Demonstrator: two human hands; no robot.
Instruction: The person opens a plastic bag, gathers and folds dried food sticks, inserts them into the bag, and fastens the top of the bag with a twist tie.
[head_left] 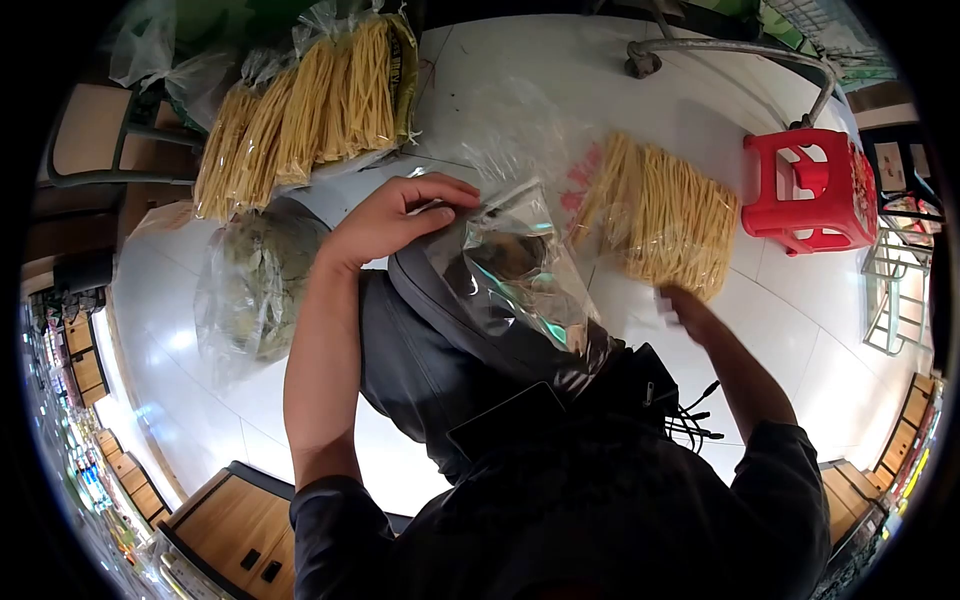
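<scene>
Since your lap (400, 370) supported the clear, shiny plastic bag (515, 265), your left hand (395, 220) likely steadied its edge, fingers curled, your right hand's (692, 316) too blurred to tell.

Glossy clear plastic bag (520, 255); smooth, shiny pale floor (800, 340); glossy red plastic stool (810, 190).

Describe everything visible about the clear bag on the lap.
The clear bag looks like thin, glossy plastic, creased, with bright white and greenish glints. It lies slanted over the dark-clothed lap, its far edge fairly straight, its near end crumpled. The left hand is at its far left corner, though the grip is unclear. The bundle of yellow sticks is on the floor to its right. Glare hides whether it holds anything.
</scene>
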